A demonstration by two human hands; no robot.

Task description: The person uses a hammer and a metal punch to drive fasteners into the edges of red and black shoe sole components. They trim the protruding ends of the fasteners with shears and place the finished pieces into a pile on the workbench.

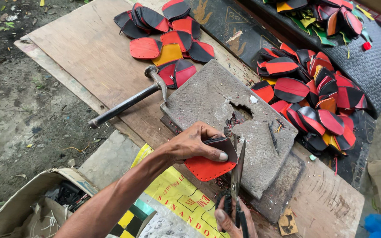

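Note:
My left hand (195, 143) grips a red and dark leather piece (208, 165) with a row of punched holes along its edge, holding it over the near corner of a grey stone slab (212, 97). My right hand (232, 220) at the bottom edge holds a pair of scissors (238, 176) upright, blades pointing away from me beside the piece's right edge. The right hand is partly cut off by the frame.
A hammer (128, 101) lies on the wooden board (89, 48) left of the slab. Piles of red, black and yellow leather pieces sit at the back (168, 39) and at the right (314, 92). A cardboard box (27, 202) is at lower left, a yellow printed sack (177, 194) below.

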